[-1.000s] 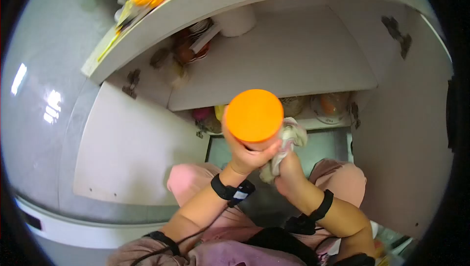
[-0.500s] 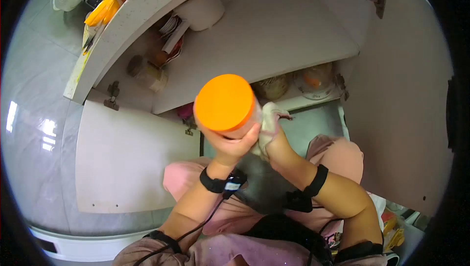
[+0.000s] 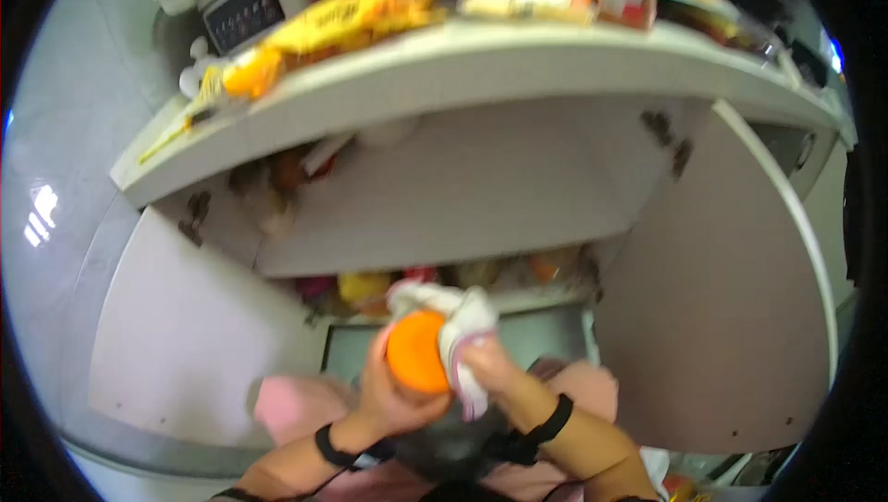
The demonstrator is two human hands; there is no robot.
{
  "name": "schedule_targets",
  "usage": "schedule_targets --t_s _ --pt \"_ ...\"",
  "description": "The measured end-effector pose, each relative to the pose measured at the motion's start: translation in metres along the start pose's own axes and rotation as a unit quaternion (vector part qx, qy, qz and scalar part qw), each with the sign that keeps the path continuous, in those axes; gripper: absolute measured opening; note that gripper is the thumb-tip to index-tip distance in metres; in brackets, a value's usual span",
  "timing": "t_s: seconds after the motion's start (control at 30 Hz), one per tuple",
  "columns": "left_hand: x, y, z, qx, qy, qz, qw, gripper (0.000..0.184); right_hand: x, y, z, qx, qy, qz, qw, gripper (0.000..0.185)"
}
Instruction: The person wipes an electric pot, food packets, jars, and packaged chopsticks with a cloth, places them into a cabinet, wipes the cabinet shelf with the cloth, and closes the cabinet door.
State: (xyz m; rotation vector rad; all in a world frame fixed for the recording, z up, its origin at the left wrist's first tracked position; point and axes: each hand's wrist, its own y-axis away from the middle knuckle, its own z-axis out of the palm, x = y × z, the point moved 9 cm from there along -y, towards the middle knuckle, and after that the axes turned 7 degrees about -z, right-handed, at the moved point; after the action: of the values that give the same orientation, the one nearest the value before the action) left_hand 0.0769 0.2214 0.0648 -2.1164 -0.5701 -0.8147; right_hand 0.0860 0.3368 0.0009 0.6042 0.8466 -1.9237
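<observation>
A jar with an orange lid (image 3: 416, 351) is held in my left hand (image 3: 381, 397), whose fingers wrap round its side and underside. The lid faces up toward me. My right hand (image 3: 490, 363) grips a white cloth (image 3: 474, 315) with a pinkish edge. The cloth lies against the jar's right and far sides. Most of the jar's body is hidden by the lid, the cloth and my fingers.
An open cabinet has a shelf (image 3: 462, 215) ahead, with doors at left (image 3: 176, 326) and right (image 3: 721, 317). Blurred jars and packets (image 3: 365, 287) sit below the shelf. The countertop (image 3: 444, 67) above carries a yellow packet (image 3: 351, 21) and other goods.
My view has tilted up, bringing the countertop into sight. The jar appears lower and farther from the camera. The cloth is now spread around its far and right sides.
</observation>
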Motion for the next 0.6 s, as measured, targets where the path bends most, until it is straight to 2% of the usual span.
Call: schedule_targets --t_s 0.03,0.07,0.1,0.13,0.2,0.23,0.27,0.3,0.33,0.37,0.43,0.47,0.5,0.53,0.6 --pt "0.015 0.0 -0.005 -0.027 -0.039 0.016 0.999 0.099 0.022 0.005 0.006 -0.029 -0.152 0.086 0.984 0.045" --pt "0.014 0.002 -0.004 -0.073 -0.013 -0.001 0.997 0.097 0.063 0.013 -0.005 -0.062 -0.219 0.182 0.957 0.047" --pt "0.016 -0.003 -0.011 -0.062 -0.002 0.014 0.998 0.097 0.095 0.02 -0.013 -0.088 -0.284 0.281 0.912 0.049" --pt "0.02 -0.003 -0.013 -0.071 0.002 0.034 0.997 0.096 0.077 0.015 -0.004 -0.089 -0.268 0.282 0.917 0.049" --pt "0.023 -0.005 -0.014 -0.059 0.038 0.061 0.996 0.094 0.007 0.005 0.035 -0.193 -0.329 0.126 0.916 0.052" --pt "0.024 -0.005 -0.014 -0.051 0.043 0.062 0.996 0.094 -0.006 0.011 0.049 -0.195 -0.322 0.131 0.917 0.052" --pt "0.026 -0.006 -0.014 -0.051 0.065 0.063 0.995 0.095 0.007 0.017 0.041 -0.041 -0.298 0.226 0.927 0.047" --pt "0.026 -0.007 -0.013 -0.051 0.086 0.066 0.993 0.095 0.021 0.029 0.024 0.115 -0.263 0.311 0.906 0.043" --pt "0.023 -0.003 -0.012 -0.045 0.09 0.069 0.993 0.095 0.056 0.018 -0.019 0.008 -0.172 0.164 0.971 0.037" --pt "0.014 0.003 -0.012 -0.009 0.105 0.053 0.993 0.097 0.054 0.016 -0.017 0.005 -0.166 0.164 0.972 0.037" --pt "0.001 -0.001 -0.011 0.027 0.118 0.041 0.992 0.099 0.042 0.018 -0.013 0.075 -0.159 0.146 0.974 0.036" --pt "0.003 -0.003 -0.015 0.096 0.103 0.073 0.987 0.102 0.022 0.021 0.033 0.065 -0.44 0.189 0.875 0.039" --pt "0.006 0.0 -0.024 0.166 0.088 0.104 0.977 0.105 0.022 0.021 0.039 0.058 -0.448 0.189 0.872 0.039" --pt "0.016 -0.009 -0.028 0.171 0.026 0.143 0.974 0.109 0.025 0.018 0.033 0.055 -0.416 0.182 0.889 0.039" --pt "0.008 -0.017 -0.015 0.117 0.065 0.113 0.985 0.112 0.029 0.011 0.024 0.049 -0.379 0.173 0.908 0.039"
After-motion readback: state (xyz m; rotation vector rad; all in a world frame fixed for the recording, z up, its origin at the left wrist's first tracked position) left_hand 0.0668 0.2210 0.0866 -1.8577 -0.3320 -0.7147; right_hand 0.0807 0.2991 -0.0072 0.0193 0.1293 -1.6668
